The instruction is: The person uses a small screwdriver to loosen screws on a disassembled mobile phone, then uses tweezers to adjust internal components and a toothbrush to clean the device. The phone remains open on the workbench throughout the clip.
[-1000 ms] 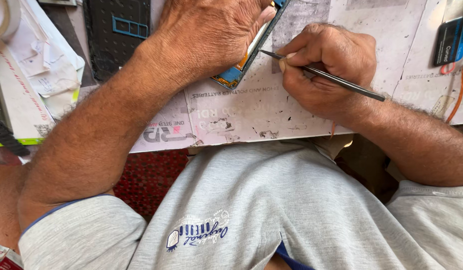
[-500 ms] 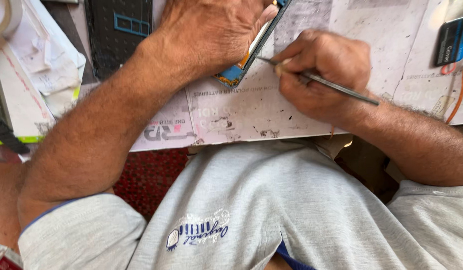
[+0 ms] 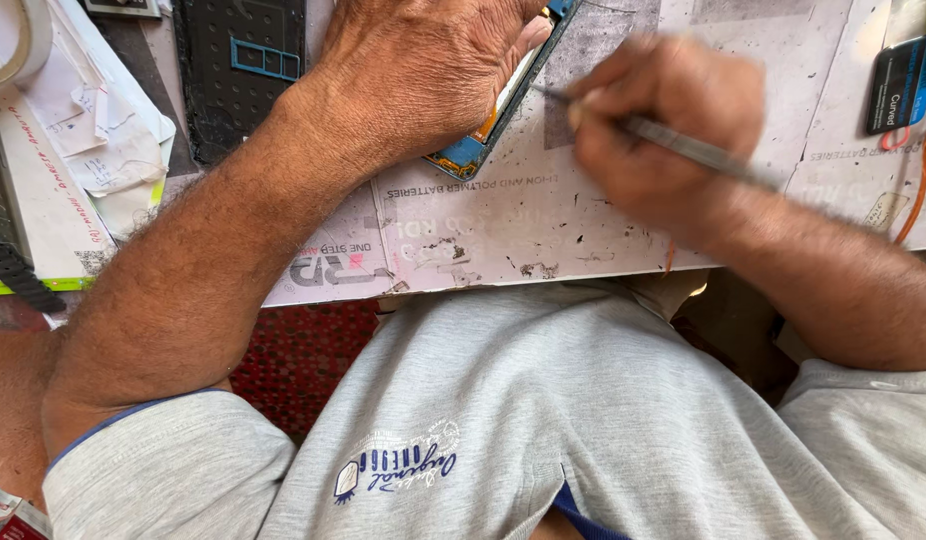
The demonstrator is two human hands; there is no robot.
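Left hand [image 3: 423, 70] presses down an opened blue-edged phone frame [image 3: 488, 125]; blurred right hand [image 3: 663, 135] pinches a thin metal probe [image 3: 683, 147], probably prying inside, needing steady, light pressure.

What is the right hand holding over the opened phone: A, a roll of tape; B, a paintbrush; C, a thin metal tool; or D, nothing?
C: the right hand grips a thin metal tool, its tip toward the opened phone under the left hand.

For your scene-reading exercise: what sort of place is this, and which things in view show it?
Probably a phone repair bench. The left hand steadies an opened phone, the right hand works a thin metal tool at it, and a black perforated panel lies on the worn, stained mat.
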